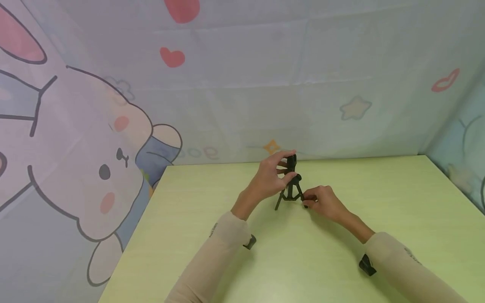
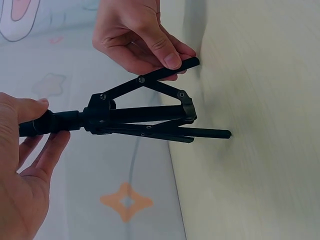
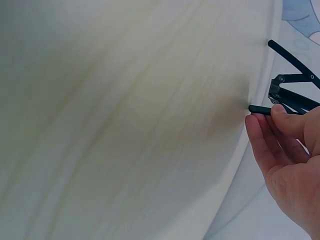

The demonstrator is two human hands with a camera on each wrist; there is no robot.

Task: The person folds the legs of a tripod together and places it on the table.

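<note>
A small black tripod (image 1: 290,191) stands upright toward the back of the table, its legs spread and joined by hinged braces. My left hand (image 1: 270,176) grips its top part, thumb on one side and fingers on the other. Low down on the right, my right hand (image 1: 324,203) pinches one leg near its foot between thumb and fingers. In the left wrist view the braces and centre post of the tripod (image 2: 145,115) show plainly. The right wrist view shows the thumb of my right hand (image 3: 295,140) pressed on the leg, close to its tip.
The pale yellow-green table (image 1: 182,235) ends at a cloth backdrop (image 1: 242,105) just behind the tripod. A large printed rabbit (image 1: 94,160) covers the cloth on the left. Dark devices (image 1: 366,266) are strapped at both sleeve cuffs.
</note>
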